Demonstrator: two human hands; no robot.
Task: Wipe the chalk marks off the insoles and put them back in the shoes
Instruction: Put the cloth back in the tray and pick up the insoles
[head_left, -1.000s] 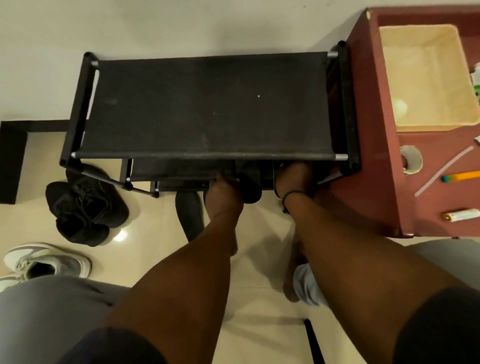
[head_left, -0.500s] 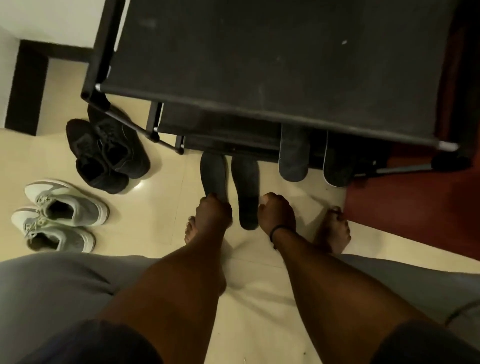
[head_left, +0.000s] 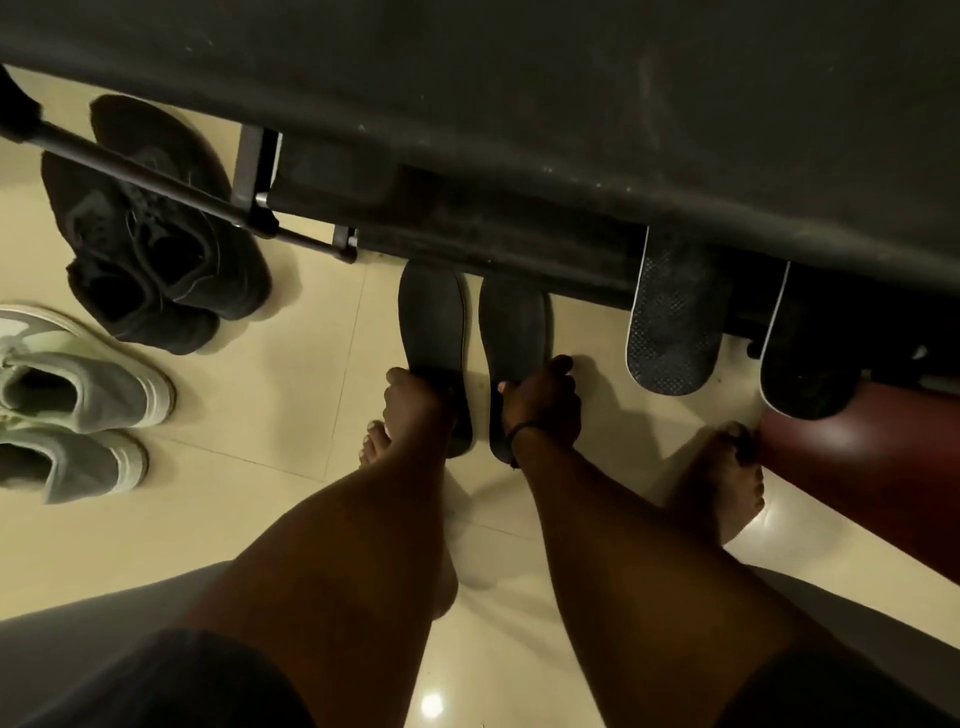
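Left hand (head_left: 415, 400): grasps the left insole (head_left: 434, 327) at its near end.
Right hand (head_left: 543, 400): grasps the right insole (head_left: 514, 327).
Insoles: flat on the floor (head_left: 291, 395), under the rack (head_left: 519, 104) edge.
Shoes: black pair (head_left: 150, 228) far left, grey pair (head_left: 72, 405) nearer.

Floor (head_left: 291, 395): glossy cream tiles w/ thin grout lines, ceiling-light glare spot near bottom centre (head_left: 431, 705) & another at right. Black fabric-top rack (head_left: 519, 104) fills upper part of view, w/ dark metal tube frame (head_left: 156, 182) at left and a lower tier beneath it. Dark red-brown furniture (head_left: 883, 467) at right edge, just beside rack. Light dim, warm. No walls or windows in view.
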